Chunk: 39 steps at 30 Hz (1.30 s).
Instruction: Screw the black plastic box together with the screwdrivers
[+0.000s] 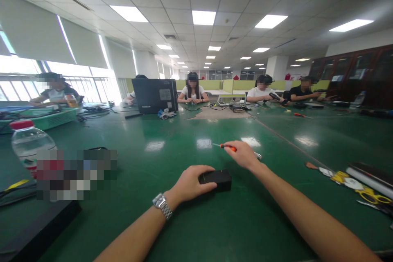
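Observation:
My left hand lies curled over the left end of a small black box on the green table, gripping it. A metal watch sits on that wrist. Just beyond the box, my right hand is closed round a small screwdriver with an orange handle. Its thin shaft points left, and a silvery end sticks out to the right of the hand. The screwdriver is a little behind the box and does not touch it.
A water bottle with a red cap stands at the left, beside a green basket. Yellow scissors and tools lie at the right edge. A black laptop stands further back. Several people sit along the far side.

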Tool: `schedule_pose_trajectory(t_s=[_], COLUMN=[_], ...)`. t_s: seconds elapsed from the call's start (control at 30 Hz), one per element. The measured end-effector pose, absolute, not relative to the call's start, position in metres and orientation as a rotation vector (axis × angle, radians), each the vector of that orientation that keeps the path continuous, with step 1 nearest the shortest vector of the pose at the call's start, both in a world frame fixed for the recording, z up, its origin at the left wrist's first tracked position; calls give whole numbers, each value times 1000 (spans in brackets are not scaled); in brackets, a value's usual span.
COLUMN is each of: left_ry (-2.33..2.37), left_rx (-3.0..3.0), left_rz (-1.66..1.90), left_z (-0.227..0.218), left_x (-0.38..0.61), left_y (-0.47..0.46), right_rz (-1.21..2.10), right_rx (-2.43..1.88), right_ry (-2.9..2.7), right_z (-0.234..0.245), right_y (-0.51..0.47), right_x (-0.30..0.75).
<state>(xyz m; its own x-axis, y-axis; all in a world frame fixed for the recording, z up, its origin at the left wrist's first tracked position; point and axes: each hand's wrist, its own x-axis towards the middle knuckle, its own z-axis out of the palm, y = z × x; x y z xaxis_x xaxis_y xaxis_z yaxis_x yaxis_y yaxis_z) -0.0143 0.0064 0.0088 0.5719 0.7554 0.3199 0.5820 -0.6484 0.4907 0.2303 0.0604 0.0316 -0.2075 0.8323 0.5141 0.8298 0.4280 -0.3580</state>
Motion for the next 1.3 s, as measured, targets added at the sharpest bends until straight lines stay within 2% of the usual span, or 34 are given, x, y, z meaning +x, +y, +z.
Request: schedule_pose_trajectory(t_s=[0.1,0.23,0.33,0.43,0.5,0.63,0.8,0.87,0.97,1.03,1.3], left_ry=[1133,1279,1338,1366,1375,1391,1510,1593,1683,1727,1761], left_rx=[2501,2497,2476,2457,2448,2444,2488,2488,2461,2432,2399], left_rz=[771,817,811,798,788,753,757,755,743,736,736], left_z=[8,8,10,10,11,14,16,15,14,14,15], left_x=[-11,-12,-15,-17,-17,-15,-11,-11,-14,-16,-19], left_y=[8,12,13,12,11,9,10,12,14,16,19], right_rz=[-72,-44,-127,-258,-132,131,356,717,984,986,622], right_rx=[-1436,-1420,-1566,-1900,-2013,-1857,-1549,-1242,-1033,-1050,-1091], right_ry=[-2288,-2357,-2104,-1738,-1572,-1514,-1546,-1455,-1452,-1539,-1745], right_z=[-3,-11,-5,-7,-13,-19,-2,5,10,11,14], right_y=[48,45,58,73,80,87,77,66,52,45,38], right_x=[234,236,250,283,307,329,293,275,258,253,243])
